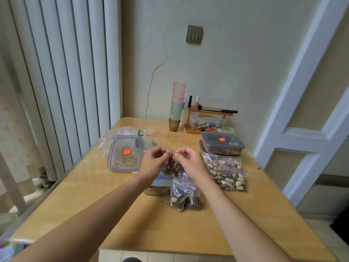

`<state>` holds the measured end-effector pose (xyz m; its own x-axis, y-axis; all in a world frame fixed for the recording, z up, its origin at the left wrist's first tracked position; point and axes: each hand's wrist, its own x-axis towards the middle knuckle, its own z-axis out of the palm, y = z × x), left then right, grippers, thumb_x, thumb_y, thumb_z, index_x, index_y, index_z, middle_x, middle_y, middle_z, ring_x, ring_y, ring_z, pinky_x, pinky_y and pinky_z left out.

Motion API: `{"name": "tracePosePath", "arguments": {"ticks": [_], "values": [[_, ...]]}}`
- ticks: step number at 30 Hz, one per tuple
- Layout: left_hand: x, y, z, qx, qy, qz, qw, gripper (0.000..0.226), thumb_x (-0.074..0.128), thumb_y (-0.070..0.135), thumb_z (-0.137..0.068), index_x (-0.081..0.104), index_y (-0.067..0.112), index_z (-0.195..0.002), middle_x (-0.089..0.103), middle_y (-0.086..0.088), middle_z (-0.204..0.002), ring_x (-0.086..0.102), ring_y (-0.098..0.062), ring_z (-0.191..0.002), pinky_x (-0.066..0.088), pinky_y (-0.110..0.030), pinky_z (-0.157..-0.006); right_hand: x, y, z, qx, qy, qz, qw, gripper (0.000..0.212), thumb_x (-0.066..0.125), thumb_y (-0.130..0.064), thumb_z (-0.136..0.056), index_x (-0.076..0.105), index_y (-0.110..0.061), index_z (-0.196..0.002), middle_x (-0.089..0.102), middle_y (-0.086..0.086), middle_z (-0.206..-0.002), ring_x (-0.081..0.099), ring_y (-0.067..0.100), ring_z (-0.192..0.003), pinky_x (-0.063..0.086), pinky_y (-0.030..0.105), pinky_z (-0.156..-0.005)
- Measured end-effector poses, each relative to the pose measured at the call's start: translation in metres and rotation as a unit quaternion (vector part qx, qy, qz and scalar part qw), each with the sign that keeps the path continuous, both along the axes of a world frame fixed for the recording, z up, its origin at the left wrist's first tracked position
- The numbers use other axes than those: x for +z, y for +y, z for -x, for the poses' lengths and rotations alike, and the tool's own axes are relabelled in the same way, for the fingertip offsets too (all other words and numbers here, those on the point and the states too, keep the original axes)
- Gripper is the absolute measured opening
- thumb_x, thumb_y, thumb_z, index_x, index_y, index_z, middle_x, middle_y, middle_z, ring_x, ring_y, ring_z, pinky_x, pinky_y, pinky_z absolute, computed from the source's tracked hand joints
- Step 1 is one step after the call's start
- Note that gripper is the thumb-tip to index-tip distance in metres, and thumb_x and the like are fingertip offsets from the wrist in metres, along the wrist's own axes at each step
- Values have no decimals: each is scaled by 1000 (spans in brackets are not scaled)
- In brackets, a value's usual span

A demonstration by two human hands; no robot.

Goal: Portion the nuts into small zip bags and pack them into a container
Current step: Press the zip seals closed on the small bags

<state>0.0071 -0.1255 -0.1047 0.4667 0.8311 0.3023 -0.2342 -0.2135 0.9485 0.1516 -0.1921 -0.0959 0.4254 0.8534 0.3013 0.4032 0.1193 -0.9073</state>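
Clear, crinkly plastic hangs between both hands: a small zip bag point(172, 165) with a thin red seal strip along its top, dark striped seeds bulging in its lower half. The left hand point(154, 160) and right hand point(190, 161) sit close together above the table point(94, 195), each pinching the red strip between thumb and fingertips. Just below them stands a shiny metal box point(158, 184), rectangular and partly hidden by the wrists. Against its near right side lean 2 filled bags point(184, 197), lumpy with pale peanuts and dark seeds. To the right, a row of filled bags point(225, 173) lies flat on the glossy yellow wood, touching one another. Behind that row, 2 steel boxes point(222, 146) are stacked, the top one under a grey translucent lid with an orange knob. On the left lies a loose lid point(125, 153), rounded-rectangular, with the same orange knob, resting on a wrinkled clear sack point(130, 130). A tower of frosted cups point(177, 103) rises near the wall.
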Motion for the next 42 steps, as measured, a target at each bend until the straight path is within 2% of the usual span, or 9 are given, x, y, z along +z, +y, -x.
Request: {"name": "tracePosePath", "arguments": {"ticks": [5,10,14,19,26,31,35,39,42], "values": [[-2,3,2,8,16,-18,1000,10,67,12,-96,66,4,-90,65,-7,-78,59,-19,-73,50,-36,-70,0,4,2,-12,-27,9,1000,9,74,-27,-93,71,-21,-87,73,-6,-83,66,6,-79,55,29,-78],[-5,4,1,20,40,-46,998,9,65,12,-96,66,5,-91,63,-3,-76,57,-16,-72,49,-37,-71,2,3,6,-37,-101,22,994,12,70,-23,-95,69,-15,-87,68,-10,-78,58,-8,-69,42,8,-63],[-7,5,4,2,54,-50,997,11,64,16,-98,68,6,-94,65,-7,-79,57,-18,-74,49,-38,-72,5,0,7,-36,-128,16,991,10,68,-22,-96,70,-16,-88,71,-7,-84,64,0,-80,42,4,-65],[-6,5,10,33,82,-98,991,11,66,20,-97,71,15,-90,71,-6,-80,63,-13,-73,53,-32,-70,4,-3,3,-4,-109,29,994,5,73,-24,-94,72,-22,-90,67,-14,-77,58,-10,-70,40,7,-65],[-7,1,9,65,105,-114,986,9,64,20,-96,68,14,-90,70,-4,-80,62,-8,-70,53,-28,-67,4,-8,6,-20,-116,37,992,10,74,-26,-94,72,-16,-93,70,-14,-87,59,-21,-77,39,0,-64],[-5,4,12,67,124,-150,979,7,71,21,-92,69,17,-86,71,-3,-78,64,-12,-71,56,-38,-69,8,-12,7,-24,-171,21,985,13,73,-24,-93,66,-22,-82,66,-12,-81,58,-10,-75,38,3,-64],[-4,1,10,103,120,-159,974,9,70,23,-91,66,17,-85,69,-2,-77,67,-26,-72,59,-46,-67,8,-12,11,-38,-168,8,985,9,75,-27,-92,70,-22,-86,60,-9,-82,54,-10,-69,39,4,-61],[-5,1,10,123,108,-141,976,8,67,20,-92,64,17,-85,68,-3,-78,67,-25,-73,59,-50,-68,8,-12,13,-55,-168,13,984,10,73,-28,-92,69,-21,-86,56,-13,-72,49,-2,-63,36,10,-56],[-8,2,12,95,120,-145,978,12,64,32,-88,65,20,-87,68,1,-79,66,-23,-75,58,-50,-73,10,-13,10,-57,-198,19,978,11,67,-24,-93,67,-22,-83,57,-11,-74,46,3,-65,35,15,-58]]}}
